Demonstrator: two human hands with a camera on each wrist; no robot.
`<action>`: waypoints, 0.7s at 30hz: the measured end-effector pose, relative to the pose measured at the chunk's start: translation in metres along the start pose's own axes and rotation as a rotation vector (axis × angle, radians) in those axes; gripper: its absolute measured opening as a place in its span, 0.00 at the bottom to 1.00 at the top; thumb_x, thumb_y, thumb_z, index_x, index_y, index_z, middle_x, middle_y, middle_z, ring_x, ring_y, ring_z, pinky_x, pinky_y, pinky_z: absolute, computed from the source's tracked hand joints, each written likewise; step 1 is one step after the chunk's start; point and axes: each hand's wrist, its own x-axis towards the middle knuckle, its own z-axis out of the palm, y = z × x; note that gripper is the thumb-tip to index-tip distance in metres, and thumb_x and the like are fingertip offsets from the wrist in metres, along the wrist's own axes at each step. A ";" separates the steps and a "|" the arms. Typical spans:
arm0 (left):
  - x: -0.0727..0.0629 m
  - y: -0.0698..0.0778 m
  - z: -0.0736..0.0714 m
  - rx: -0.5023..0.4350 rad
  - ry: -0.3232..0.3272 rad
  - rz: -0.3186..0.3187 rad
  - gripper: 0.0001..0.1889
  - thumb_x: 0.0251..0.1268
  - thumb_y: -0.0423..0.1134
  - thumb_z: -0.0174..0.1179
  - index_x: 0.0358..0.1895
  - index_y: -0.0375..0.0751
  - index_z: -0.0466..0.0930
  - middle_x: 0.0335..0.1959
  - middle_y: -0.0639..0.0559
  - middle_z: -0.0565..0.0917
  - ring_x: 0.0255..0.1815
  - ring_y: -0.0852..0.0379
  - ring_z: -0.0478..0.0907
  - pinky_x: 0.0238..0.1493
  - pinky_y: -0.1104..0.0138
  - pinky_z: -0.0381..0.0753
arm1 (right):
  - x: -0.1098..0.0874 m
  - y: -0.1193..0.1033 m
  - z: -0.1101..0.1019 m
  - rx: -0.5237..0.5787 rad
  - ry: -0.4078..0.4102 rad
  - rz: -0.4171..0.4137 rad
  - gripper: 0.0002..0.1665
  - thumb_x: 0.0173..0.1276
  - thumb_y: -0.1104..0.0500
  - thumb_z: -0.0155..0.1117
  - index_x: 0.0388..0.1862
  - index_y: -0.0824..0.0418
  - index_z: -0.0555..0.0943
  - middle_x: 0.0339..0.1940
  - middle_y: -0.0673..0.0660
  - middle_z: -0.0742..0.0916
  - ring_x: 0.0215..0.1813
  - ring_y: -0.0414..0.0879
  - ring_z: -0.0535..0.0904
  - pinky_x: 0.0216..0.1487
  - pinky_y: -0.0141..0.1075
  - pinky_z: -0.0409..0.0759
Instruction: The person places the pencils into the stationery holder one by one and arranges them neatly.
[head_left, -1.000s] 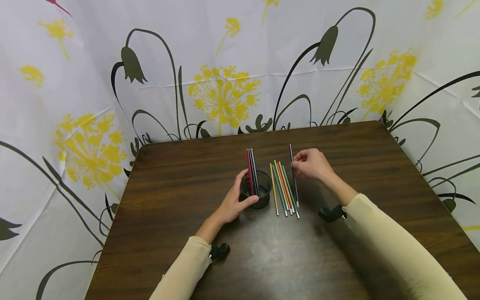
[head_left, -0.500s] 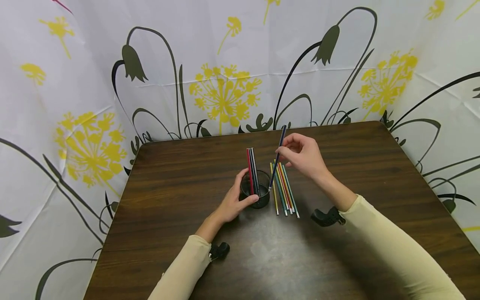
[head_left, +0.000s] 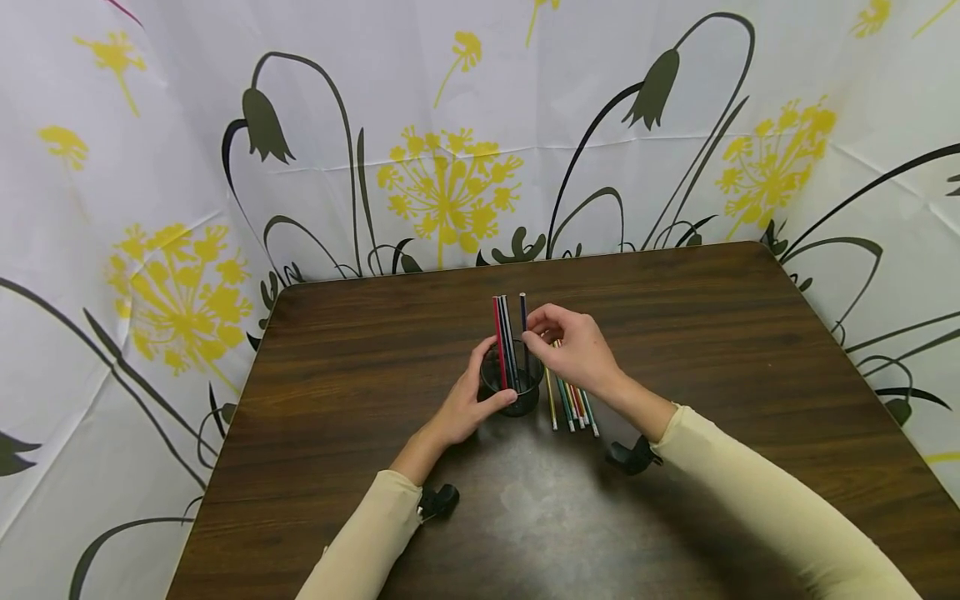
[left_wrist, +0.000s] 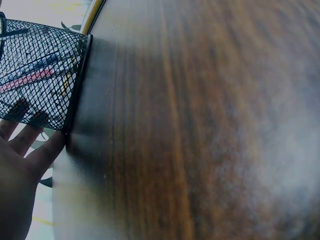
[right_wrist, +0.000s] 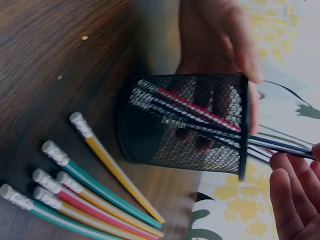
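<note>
A black wire-mesh pencil cup (head_left: 529,403) stands upright on the table, with my left hand (head_left: 459,410) gripping its left side. Several pencils, one of them a red pencil (head_left: 498,333), lean inside it. My right hand (head_left: 576,348) pinches a dark blue pencil (head_left: 523,310), which stands nearly upright with its lower end inside the cup. In the right wrist view, fingers of the left hand (right_wrist: 215,35) show behind the mesh. Loose pencils in yellow, green and red, such as a yellow pencil (right_wrist: 115,167), lie to the cup's right, partly under my right hand.
The dark wooden table (head_left: 360,367) reaches back to a white flowered curtain (head_left: 315,192), which also hangs at both sides. Black wrist devices (head_left: 632,457) sit at both sleeves.
My right hand has lifted the dark blue pencil from beside the loose ones, carried it left, and lowered its end into the cup. The left hand stays on the cup.
</note>
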 end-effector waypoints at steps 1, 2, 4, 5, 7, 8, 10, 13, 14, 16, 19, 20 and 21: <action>0.000 0.000 0.000 -0.002 0.001 0.001 0.44 0.67 0.42 0.63 0.78 0.61 0.43 0.64 0.44 0.72 0.62 0.47 0.71 0.65 0.46 0.64 | -0.001 0.001 0.001 -0.010 -0.008 -0.012 0.06 0.66 0.61 0.66 0.41 0.59 0.82 0.34 0.49 0.87 0.33 0.40 0.82 0.36 0.39 0.80; 0.000 -0.001 0.000 -0.002 0.001 0.002 0.43 0.67 0.44 0.63 0.77 0.62 0.43 0.64 0.45 0.72 0.62 0.48 0.71 0.65 0.46 0.64 | -0.001 0.003 0.002 -0.018 -0.016 -0.021 0.06 0.66 0.61 0.66 0.41 0.59 0.82 0.34 0.49 0.87 0.33 0.40 0.83 0.36 0.39 0.80; 0.000 -0.001 0.000 -0.003 0.000 0.008 0.43 0.67 0.48 0.62 0.77 0.63 0.43 0.64 0.46 0.72 0.62 0.49 0.72 0.65 0.47 0.64 | -0.002 0.005 0.004 -0.030 -0.033 -0.034 0.07 0.66 0.62 0.66 0.42 0.60 0.81 0.35 0.50 0.87 0.33 0.40 0.83 0.36 0.42 0.81; 0.000 -0.001 0.000 -0.003 -0.001 0.010 0.43 0.67 0.50 0.62 0.77 0.63 0.43 0.64 0.47 0.72 0.62 0.49 0.72 0.65 0.47 0.64 | -0.003 0.006 0.004 -0.039 -0.039 -0.037 0.07 0.66 0.62 0.66 0.43 0.60 0.81 0.35 0.50 0.87 0.33 0.41 0.83 0.37 0.43 0.82; 0.000 -0.001 0.000 0.003 0.003 0.014 0.43 0.67 0.53 0.62 0.77 0.64 0.43 0.64 0.47 0.72 0.62 0.50 0.72 0.65 0.47 0.64 | -0.004 0.008 0.005 -0.052 -0.052 -0.038 0.09 0.66 0.62 0.66 0.44 0.61 0.81 0.34 0.51 0.87 0.33 0.41 0.83 0.36 0.45 0.82; 0.000 -0.001 0.000 0.007 0.003 0.018 0.43 0.67 0.54 0.61 0.77 0.64 0.43 0.65 0.47 0.72 0.62 0.50 0.72 0.65 0.47 0.64 | -0.004 0.009 0.006 -0.062 -0.058 -0.036 0.09 0.66 0.62 0.66 0.45 0.61 0.81 0.34 0.51 0.87 0.32 0.41 0.83 0.36 0.46 0.82; 0.000 -0.001 0.000 0.011 0.002 0.018 0.43 0.67 0.54 0.61 0.77 0.64 0.43 0.65 0.47 0.72 0.62 0.50 0.71 0.65 0.48 0.64 | -0.005 0.009 0.007 -0.077 -0.067 -0.032 0.10 0.66 0.62 0.66 0.45 0.62 0.81 0.33 0.51 0.87 0.32 0.41 0.83 0.35 0.46 0.82; 0.000 0.000 0.000 0.014 -0.002 0.023 0.43 0.68 0.49 0.62 0.77 0.61 0.42 0.65 0.46 0.71 0.63 0.49 0.71 0.65 0.47 0.64 | -0.006 0.010 0.008 -0.099 -0.081 -0.036 0.09 0.66 0.62 0.66 0.44 0.62 0.82 0.33 0.51 0.87 0.31 0.41 0.83 0.34 0.44 0.82; 0.000 0.002 0.000 0.010 -0.003 0.028 0.43 0.68 0.46 0.62 0.78 0.60 0.42 0.65 0.44 0.71 0.63 0.47 0.71 0.65 0.46 0.64 | -0.006 0.011 0.008 -0.107 -0.086 -0.038 0.09 0.66 0.61 0.66 0.44 0.62 0.82 0.32 0.51 0.87 0.31 0.40 0.83 0.34 0.42 0.81; -0.001 0.007 0.000 -0.003 -0.005 0.034 0.43 0.68 0.41 0.62 0.78 0.54 0.43 0.65 0.40 0.71 0.63 0.44 0.71 0.65 0.44 0.63 | -0.006 0.011 0.009 -0.122 -0.098 -0.044 0.09 0.65 0.61 0.66 0.43 0.63 0.83 0.32 0.51 0.87 0.31 0.40 0.83 0.34 0.40 0.82; -0.002 0.020 -0.002 -0.027 -0.010 0.040 0.43 0.67 0.34 0.61 0.78 0.46 0.43 0.65 0.35 0.69 0.63 0.39 0.70 0.65 0.41 0.61 | -0.006 0.011 0.010 -0.146 -0.109 -0.047 0.09 0.65 0.61 0.67 0.42 0.63 0.83 0.32 0.50 0.87 0.31 0.39 0.83 0.34 0.37 0.81; -0.002 0.025 -0.002 -0.033 -0.011 0.039 0.42 0.67 0.33 0.61 0.78 0.43 0.44 0.65 0.34 0.69 0.63 0.38 0.70 0.65 0.40 0.60 | -0.006 0.011 0.010 -0.151 -0.109 -0.046 0.09 0.65 0.60 0.67 0.42 0.62 0.83 0.32 0.50 0.87 0.31 0.39 0.83 0.35 0.36 0.81; -0.003 0.029 -0.003 -0.036 -0.014 0.037 0.42 0.66 0.32 0.61 0.77 0.41 0.44 0.65 0.33 0.69 0.63 0.37 0.69 0.65 0.40 0.60 | -0.006 0.011 0.010 -0.151 -0.107 -0.047 0.08 0.65 0.61 0.67 0.42 0.62 0.83 0.32 0.50 0.87 0.31 0.39 0.83 0.35 0.36 0.81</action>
